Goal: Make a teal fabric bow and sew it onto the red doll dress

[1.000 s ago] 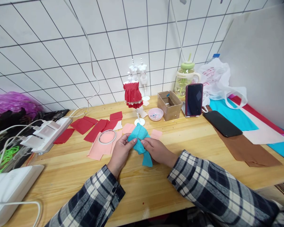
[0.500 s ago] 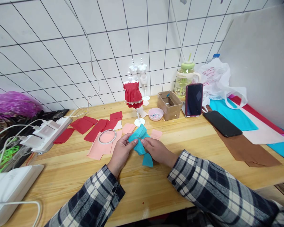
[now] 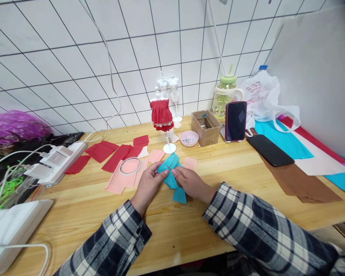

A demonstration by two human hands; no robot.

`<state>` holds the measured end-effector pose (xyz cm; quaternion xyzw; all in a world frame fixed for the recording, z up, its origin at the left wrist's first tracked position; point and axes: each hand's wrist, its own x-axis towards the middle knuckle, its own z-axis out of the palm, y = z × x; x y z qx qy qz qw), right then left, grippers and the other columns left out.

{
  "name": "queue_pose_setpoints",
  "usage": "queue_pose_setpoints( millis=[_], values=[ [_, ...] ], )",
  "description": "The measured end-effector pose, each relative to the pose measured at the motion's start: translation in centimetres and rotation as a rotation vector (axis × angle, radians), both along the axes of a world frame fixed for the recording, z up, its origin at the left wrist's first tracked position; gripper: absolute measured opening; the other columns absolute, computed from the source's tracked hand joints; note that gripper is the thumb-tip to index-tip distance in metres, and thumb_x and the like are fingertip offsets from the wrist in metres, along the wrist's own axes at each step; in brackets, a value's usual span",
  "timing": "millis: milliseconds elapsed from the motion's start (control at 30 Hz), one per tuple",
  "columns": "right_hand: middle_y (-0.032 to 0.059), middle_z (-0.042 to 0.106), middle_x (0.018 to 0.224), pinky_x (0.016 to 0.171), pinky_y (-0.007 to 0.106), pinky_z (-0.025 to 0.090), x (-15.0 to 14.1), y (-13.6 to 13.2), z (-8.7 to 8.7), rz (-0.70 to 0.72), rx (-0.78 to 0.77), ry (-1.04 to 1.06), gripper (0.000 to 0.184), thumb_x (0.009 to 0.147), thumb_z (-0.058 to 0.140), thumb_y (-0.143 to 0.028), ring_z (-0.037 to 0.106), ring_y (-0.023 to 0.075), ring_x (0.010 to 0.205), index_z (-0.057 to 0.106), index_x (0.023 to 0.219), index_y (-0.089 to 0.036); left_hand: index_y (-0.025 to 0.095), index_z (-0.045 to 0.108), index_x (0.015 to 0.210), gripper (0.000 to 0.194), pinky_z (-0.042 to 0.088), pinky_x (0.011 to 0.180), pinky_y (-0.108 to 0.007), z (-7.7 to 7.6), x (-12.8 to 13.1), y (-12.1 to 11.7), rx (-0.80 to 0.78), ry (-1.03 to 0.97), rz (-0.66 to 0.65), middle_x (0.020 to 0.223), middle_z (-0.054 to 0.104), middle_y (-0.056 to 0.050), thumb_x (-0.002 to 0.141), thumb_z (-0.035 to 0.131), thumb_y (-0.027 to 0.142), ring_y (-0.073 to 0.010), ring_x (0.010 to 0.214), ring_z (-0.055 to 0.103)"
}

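Note:
My left hand (image 3: 151,181) pinches the left side of a piece of blue crepe paper (image 3: 170,178), thumb on top. On its right side, my right hand (image 3: 191,182) has its thumb and fingers closed at the blue paper's edge. Below the held piece, a smaller blue paper scrap (image 3: 179,195) lies on the table. Just beyond my hands stands a miniature dress form (image 3: 169,147) wearing a ruffled red dress (image 3: 161,115). Pink paper pieces (image 3: 117,182) with a white ring (image 3: 130,166) on them lie left of my left hand.
Red paper pieces (image 3: 119,157) and a power strip (image 3: 57,165) are to the left. Behind stand a pink bowl of beads (image 3: 189,142), a cardboard box (image 3: 209,135), a propped phone (image 3: 235,122) and a green-lidded jug (image 3: 225,96). A black phone (image 3: 270,150) rests on coloured sheets at right.
The blue paper has shifted slightly between my fingers, and its top edge sits a little lower. Both hands stay in nearly the same place.

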<state>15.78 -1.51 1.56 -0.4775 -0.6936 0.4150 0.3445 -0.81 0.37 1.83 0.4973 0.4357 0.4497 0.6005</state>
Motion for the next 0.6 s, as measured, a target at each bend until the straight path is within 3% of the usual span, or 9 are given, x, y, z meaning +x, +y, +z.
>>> queue_pose_setpoints(
  millis=[200, 333, 600],
  values=[
    [-0.002, 0.049, 0.066, 0.062, 0.026, 0.032, -0.01, 0.0, 0.05, 0.001, 0.007, 0.0, 0.034, 0.099, 0.033, -0.037, 0.045, 0.0129, 0.064, 0.044, 0.072, -0.02, 0.016, 0.066, 0.104, 0.038, 0.049, 0.074, -0.026, -0.31, -0.21, 0.22, 0.019, -0.01, 0.043, 0.095, 0.071, -0.006, 0.075, 0.075, 0.038, -0.0154, 0.08, 0.063],
    [-0.0024, 0.048, 0.064, 0.061, 0.026, 0.031, -0.01, -0.05, 0.15, -0.008, -0.015, -0.003, 0.035, 0.099, 0.033, -0.038, 0.045, 0.0125, 0.062, 0.043, 0.071, -0.02, 0.017, 0.064, 0.09, 0.029, 0.047, 0.067, -0.022, -0.59, -0.34, 0.41, 0.026, -0.026, 0.108, 0.077, 0.066, 0.0, 0.073, 0.077, 0.036, -0.0115, 0.069, 0.059],
    [-0.0008, 0.052, 0.069, 0.062, 0.026, 0.033, -0.03, -0.03, 0.0, -0.018, -0.029, -0.008, 0.035, 0.099, 0.033, -0.041, 0.047, 0.0132, 0.066, 0.046, 0.073, -0.02, 0.017, 0.065, 0.085, 0.028, 0.044, 0.064, -0.022, -0.1, -0.17, 0.08, -0.013, 0.006, 0.064, 0.074, 0.064, 0.001, 0.069, 0.079, 0.036, -0.0104, 0.065, 0.055]
  ],
)
